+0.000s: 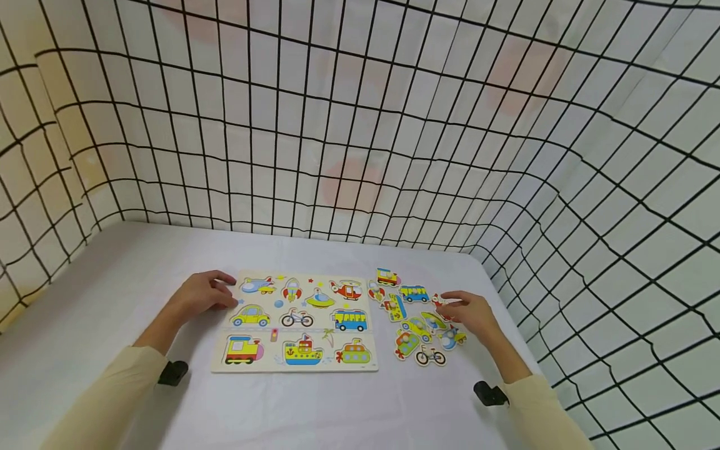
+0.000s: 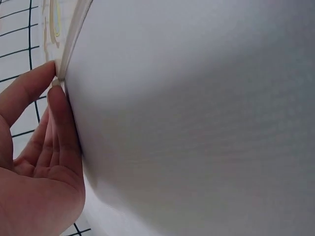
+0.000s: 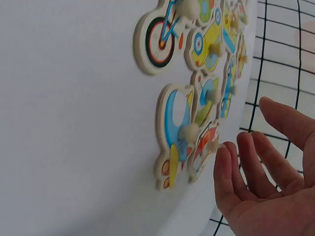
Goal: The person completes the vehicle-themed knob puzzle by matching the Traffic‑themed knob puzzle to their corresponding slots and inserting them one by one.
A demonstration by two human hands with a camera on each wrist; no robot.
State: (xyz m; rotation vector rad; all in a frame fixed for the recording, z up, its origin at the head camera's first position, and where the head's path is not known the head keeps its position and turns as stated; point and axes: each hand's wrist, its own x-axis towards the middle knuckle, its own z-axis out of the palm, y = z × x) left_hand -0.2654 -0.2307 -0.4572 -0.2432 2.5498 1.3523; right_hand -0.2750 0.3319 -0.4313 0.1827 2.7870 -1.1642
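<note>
A wooden puzzle board (image 1: 332, 369) with vehicle pictures lies on the table in the head view. My left hand (image 1: 201, 292) is at its left edge, thumb and index fingertips right against the rim and spread apart; the left wrist view shows the fingertips by the board's edge (image 2: 78, 29). My right hand (image 1: 469, 315) is over the right side of a group of loose knobbed pieces, its thumb and fingers parted. In the right wrist view the fingertips are close to the red helicopter piece (image 3: 204, 142), beside the blue airplane piece (image 3: 172, 115).
Other loose pieces lie right of the board: a bicycle (image 1: 430, 356), a blue bus (image 1: 414, 294), a train (image 1: 387, 276), a yellow car (image 1: 416, 329) and a green submarine (image 1: 406, 344). Some touch or overlap. A black wire grid (image 1: 337, 206) surrounds the white table at the back and sides.
</note>
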